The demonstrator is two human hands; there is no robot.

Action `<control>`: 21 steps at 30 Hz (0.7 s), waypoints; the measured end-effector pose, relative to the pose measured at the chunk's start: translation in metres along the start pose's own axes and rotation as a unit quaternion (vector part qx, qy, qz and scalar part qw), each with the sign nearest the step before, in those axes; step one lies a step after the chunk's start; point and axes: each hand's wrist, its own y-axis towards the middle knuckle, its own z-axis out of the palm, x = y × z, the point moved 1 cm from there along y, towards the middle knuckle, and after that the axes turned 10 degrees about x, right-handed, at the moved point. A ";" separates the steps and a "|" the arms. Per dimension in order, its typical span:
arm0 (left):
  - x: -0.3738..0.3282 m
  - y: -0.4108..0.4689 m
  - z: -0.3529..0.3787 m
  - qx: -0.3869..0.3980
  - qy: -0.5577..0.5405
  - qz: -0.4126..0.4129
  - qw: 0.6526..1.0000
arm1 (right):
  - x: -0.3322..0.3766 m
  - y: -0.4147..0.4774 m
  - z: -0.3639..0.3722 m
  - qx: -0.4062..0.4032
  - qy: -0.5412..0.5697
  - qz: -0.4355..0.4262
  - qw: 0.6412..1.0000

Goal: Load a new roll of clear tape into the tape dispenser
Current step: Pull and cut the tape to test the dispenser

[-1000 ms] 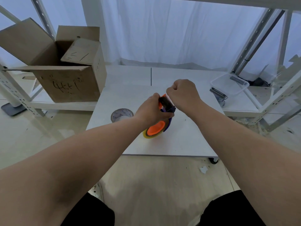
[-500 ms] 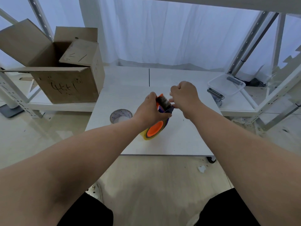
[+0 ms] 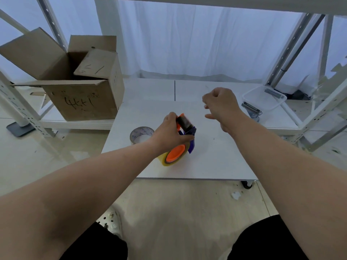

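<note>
Black marker handwriting on the front of an open cardboard box (image 3: 80, 109) reads roughly "4tt1", though the scrawl is loose and the characters uncertain. Near that panel's upper right corner sits a small drawn cluster of dots, like a die face. A few short marker strokes cross the box's folded top flap (image 3: 95, 66), forming no legible word. Blue print rings the inner core of a roll of tape (image 3: 140, 130) lying on the surface (image 3: 216, 156), too small to read.
</note>
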 end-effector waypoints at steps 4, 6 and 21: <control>-0.001 -0.003 -0.002 0.027 -0.045 0.012 0.999 | -0.003 0.000 -0.011 -0.009 0.048 0.036 0.998; -0.004 -0.001 -0.003 0.048 -0.045 0.018 0.998 | -0.004 0.000 -0.012 0.001 0.081 0.075 0.994; -0.020 0.008 -0.035 0.078 0.024 0.030 0.996 | -0.018 0.000 -0.018 0.049 0.151 0.179 0.971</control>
